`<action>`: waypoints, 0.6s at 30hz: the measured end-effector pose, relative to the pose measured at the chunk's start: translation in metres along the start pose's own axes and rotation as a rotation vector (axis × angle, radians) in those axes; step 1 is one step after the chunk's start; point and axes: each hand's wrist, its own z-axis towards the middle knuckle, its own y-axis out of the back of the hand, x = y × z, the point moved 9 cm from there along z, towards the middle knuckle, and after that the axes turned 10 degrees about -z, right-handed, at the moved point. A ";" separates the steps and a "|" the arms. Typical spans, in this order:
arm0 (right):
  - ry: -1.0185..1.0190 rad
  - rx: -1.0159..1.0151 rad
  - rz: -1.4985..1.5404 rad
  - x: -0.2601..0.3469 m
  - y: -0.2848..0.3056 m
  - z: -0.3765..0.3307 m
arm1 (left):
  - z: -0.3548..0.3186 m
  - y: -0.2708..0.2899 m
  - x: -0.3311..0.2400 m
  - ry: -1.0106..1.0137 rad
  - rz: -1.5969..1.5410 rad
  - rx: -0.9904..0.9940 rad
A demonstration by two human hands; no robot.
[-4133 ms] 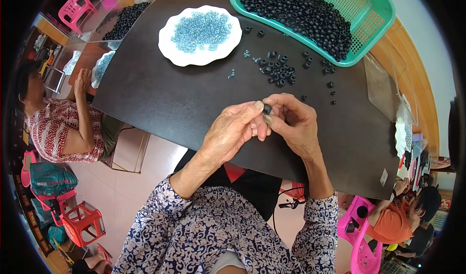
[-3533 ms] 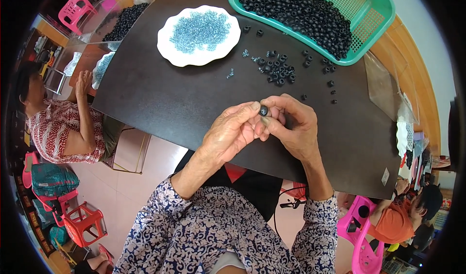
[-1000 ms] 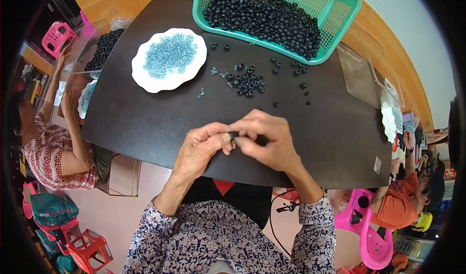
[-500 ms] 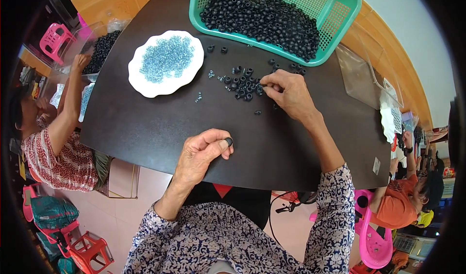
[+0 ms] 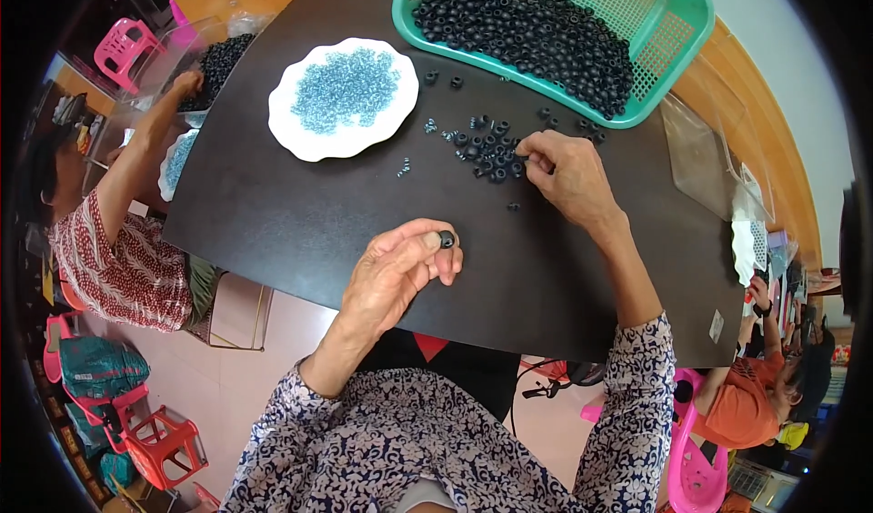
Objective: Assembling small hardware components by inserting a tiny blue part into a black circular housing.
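Observation:
My left hand (image 5: 386, 272) is above the near part of the dark table, pinching a small round black bead-like piece (image 5: 446, 239) between thumb and forefinger. Farther out to the right, my right hand (image 5: 573, 176) has its thumb and forefinger together at the edge of a loose pile of similar black pieces (image 5: 491, 154). Whatever those fingertips hold is hidden. Beside the pile lie several tiny silvery-blue pieces, spring-like in shape (image 5: 404, 167). Many more of them (image 5: 346, 90) cover the middle of a white scalloped plate (image 5: 282, 122).
At the far side stands a green mesh basket (image 5: 700, 45) heaped with black pieces. A clear plastic box (image 5: 696, 163) is right of it. Left, a person in a patterned red top (image 5: 123, 267) reaches into another container; a person in orange (image 5: 741, 404) is at the right.
The whole view has shifted, moving the table and its contents right in the picture. My left hand has turned slightly, showing more of the black piece. My right hand stays at the pile.

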 end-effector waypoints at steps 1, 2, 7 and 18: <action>0.000 0.000 0.000 0.001 0.000 0.000 | 0.000 0.000 -0.001 -0.002 -0.008 -0.003; 0.004 0.008 -0.011 0.002 -0.001 0.001 | 0.000 0.001 -0.002 -0.003 -0.016 -0.005; 0.050 0.036 -0.116 0.009 0.000 0.004 | 0.003 0.002 -0.004 0.005 -0.088 -0.020; -0.123 0.019 0.076 0.002 0.008 0.005 | 0.011 0.001 -0.002 0.044 -0.196 0.009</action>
